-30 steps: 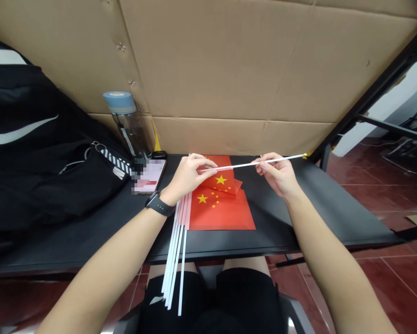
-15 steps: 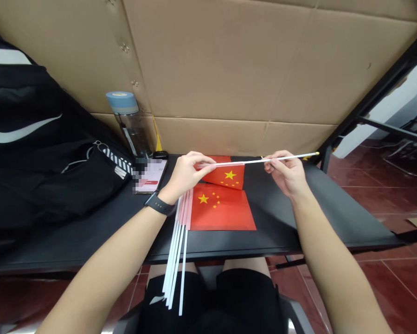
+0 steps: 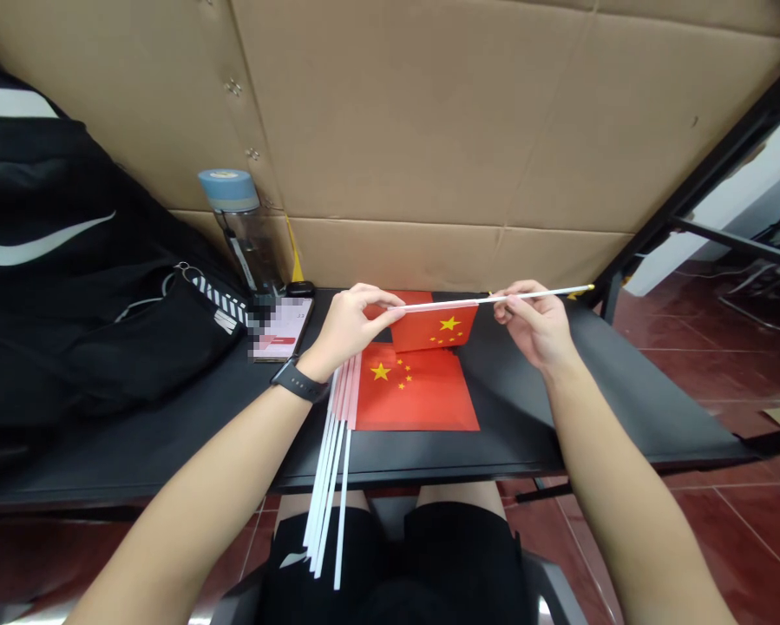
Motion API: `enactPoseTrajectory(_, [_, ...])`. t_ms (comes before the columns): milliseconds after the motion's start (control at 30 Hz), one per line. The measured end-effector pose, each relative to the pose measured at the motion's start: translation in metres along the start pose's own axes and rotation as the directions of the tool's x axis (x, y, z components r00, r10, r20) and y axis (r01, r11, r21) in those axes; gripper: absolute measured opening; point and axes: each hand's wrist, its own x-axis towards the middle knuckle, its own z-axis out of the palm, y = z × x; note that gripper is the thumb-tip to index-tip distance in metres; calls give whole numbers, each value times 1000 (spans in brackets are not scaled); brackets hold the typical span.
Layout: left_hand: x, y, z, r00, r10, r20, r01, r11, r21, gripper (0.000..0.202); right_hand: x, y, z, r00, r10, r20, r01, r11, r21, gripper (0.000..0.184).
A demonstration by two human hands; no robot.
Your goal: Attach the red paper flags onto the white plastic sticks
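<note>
My left hand (image 3: pixel 354 328) pinches the near end of a thin white flag stick (image 3: pixel 494 300), and my right hand (image 3: pixel 534 325) grips the stick further along. A small red flag with yellow stars (image 3: pixel 435 328) hangs from the stick between my hands. A second red flag (image 3: pixel 416 395) lies flat on the table below them. Beside it, a bundle of several white sticks with pale pink strips (image 3: pixel 330 473) sticks out past the table's front edge, close under my left wrist.
A black table (image 3: pixel 546 408) carries a phone with a blurred screen (image 3: pixel 282 330). A clear water bottle (image 3: pixel 241 230) and a black bag (image 3: pixel 70 260) stand to the left. Cardboard (image 3: pixel 429 113) rises behind, with a black metal frame (image 3: pixel 695 191) and red tiles (image 3: pixel 708 373) at right.
The stick has slid to the right through my hands, its far tip reaching further out. The small flag has shifted right with it and now hangs flatter beneath the stick.
</note>
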Motion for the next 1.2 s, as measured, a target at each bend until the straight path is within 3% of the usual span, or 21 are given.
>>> enactPoseTrajectory(200, [0,-1,-1,1000,-15,-27,14,1000,-15,12,2,-1,-4,999,3,-32,-2,1000,20,29])
enactPoseTrajectory(567, [0,-3,0,1000,-26,3,26,1000,-6,14,-2,2,6,999,13,33,-12,998,-55,32])
enactPoseTrajectory(900, [1,-4,-3,1000,-15,-1,15,1000,3,13,3,-1,-3,999,6,-42,-4,999,37,31])
enactPoseTrajectory(1200, [-1,-10,2,993,4,115,-38,954,297,7,0,5,2,1000,1,1,-1,999,-52,31])
